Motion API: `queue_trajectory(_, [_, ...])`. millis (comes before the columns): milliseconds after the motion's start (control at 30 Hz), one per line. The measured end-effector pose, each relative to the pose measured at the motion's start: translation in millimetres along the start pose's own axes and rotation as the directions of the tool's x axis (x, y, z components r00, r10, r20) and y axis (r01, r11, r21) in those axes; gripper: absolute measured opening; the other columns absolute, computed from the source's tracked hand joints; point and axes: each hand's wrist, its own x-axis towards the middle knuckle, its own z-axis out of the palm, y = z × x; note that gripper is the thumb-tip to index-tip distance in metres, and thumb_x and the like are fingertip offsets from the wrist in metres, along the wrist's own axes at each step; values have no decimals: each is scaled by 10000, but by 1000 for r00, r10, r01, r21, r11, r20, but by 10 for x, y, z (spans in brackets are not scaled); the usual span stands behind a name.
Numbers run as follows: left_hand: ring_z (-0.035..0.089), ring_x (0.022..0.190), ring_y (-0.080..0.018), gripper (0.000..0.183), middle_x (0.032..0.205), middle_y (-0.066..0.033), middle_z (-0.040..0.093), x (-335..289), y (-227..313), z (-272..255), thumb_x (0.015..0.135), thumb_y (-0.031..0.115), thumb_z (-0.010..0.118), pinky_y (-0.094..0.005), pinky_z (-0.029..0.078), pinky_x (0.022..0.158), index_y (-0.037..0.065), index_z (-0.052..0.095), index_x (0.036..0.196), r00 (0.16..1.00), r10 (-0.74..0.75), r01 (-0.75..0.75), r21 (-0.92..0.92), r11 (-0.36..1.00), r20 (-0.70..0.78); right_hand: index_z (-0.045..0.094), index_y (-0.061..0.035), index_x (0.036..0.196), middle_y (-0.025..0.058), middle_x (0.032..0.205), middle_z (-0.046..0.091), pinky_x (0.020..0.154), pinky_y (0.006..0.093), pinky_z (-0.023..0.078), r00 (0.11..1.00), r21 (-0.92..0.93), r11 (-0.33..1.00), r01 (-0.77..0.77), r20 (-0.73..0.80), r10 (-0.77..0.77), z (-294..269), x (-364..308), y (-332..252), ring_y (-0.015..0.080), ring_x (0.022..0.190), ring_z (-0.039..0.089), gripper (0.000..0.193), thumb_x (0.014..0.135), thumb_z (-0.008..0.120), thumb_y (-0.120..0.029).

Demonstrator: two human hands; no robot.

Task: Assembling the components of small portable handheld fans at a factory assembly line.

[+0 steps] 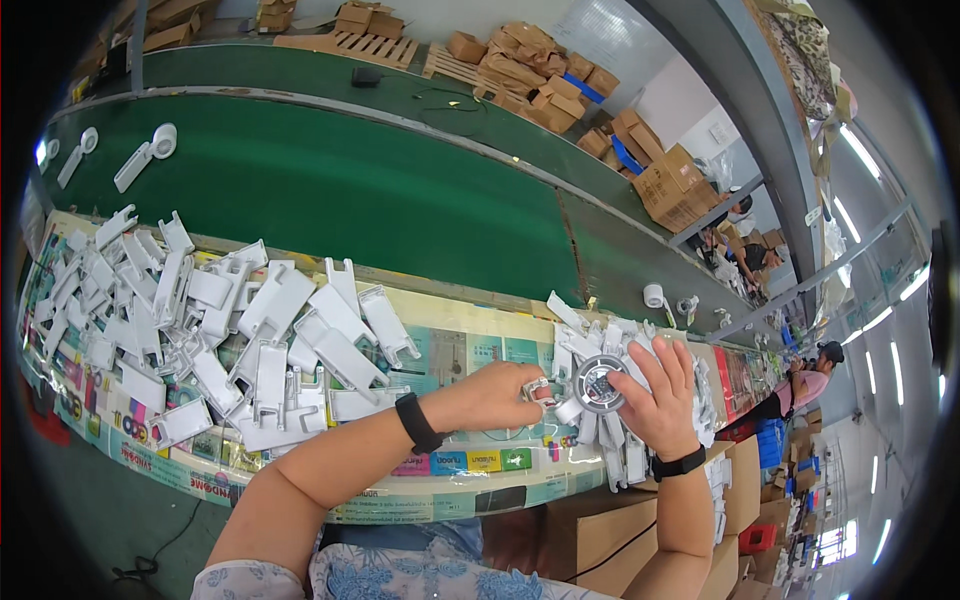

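Note:
My left hand (490, 397) is closed in a pinch on a small clear-and-white plastic piece (538, 391). Just right of it, my right hand (660, 400) holds a round white part with a grey ring (599, 384), its thumb on the rim and its other fingers stretched upward. Small components show inside the ring. The two held pieces are close together, and I cannot tell whether they touch. Beneath my right hand lies a pile of white plastic parts (612, 450). To the left of my left hand spreads a larger heap of white plastic housings (275, 300).
A green conveyor belt (360, 190) runs beyond the worktable (470, 330); white round-headed parts (150, 155) lie on it. An open cardboard box (610, 535) stands at the table's near side. More cartons (675, 185) are stacked beyond the belt. Other people (795, 385) sit farther along the right.

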Motion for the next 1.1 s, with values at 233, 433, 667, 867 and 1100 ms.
queue_trajectory(233, [594, 624, -329, 280, 670, -160, 600, -58, 96, 16, 692, 245, 598, -390, 469, 583, 60, 578, 900, 981, 147, -89, 373, 924, -129, 588, -191, 1014, 32, 1217, 517, 997, 459, 336, 995, 70, 996, 50, 88, -56, -135, 114, -28, 261, 1186, 435, 458, 595, 698, -41])
queue_trajectory(433, [593, 651, -344, 267, 684, -149, 597, -62, 90, 33, 670, 216, 607, -438, 472, 592, 51, 542, 870, 973, 187, -74, 593, 802, -132, 509, -79, 1202, 151, 1139, 521, 886, 352, 435, 872, 636, 635, -438, 473, 128, -289, 310, -117, 306, 1029, 532, 588, 661, 734, -122])
queue_trajectory(667, [593, 695, -346, 271, 803, -161, 601, -108, 190, -21, 695, 220, 599, -438, 475, 623, 44, 537, 891, 936, 318, -141, 665, 733, -153, 450, -76, 1277, 157, 1128, 517, 889, 335, 422, 881, 625, 668, -404, 463, 99, -232, 407, -61, 298, 1032, 519, 632, 711, 718, -162])
queue_trajectory(867, [599, 694, -332, 263, 784, -160, 603, -152, 358, -102, 747, 226, 571, -415, 476, 611, 55, 546, 946, 952, 292, -184, 596, 782, -89, 443, -57, 1277, 157, 1151, 510, 901, 337, 408, 903, 703, 600, -381, 421, 81, -227, 456, -1, 298, 1044, 508, 633, 713, 717, -152])
queue_trajectory(1100, [580, 674, -365, 267, 795, -211, 597, -121, 310, -54, 769, 218, 555, -426, 466, 625, -3, 524, 915, 958, 278, -209, 489, 847, -71, 439, -61, 1280, 156, 1170, 499, 917, 339, 394, 855, 858, 191, -478, 403, 327, -14, 184, -104, 292, 1103, 480, 633, 717, 713, -159])
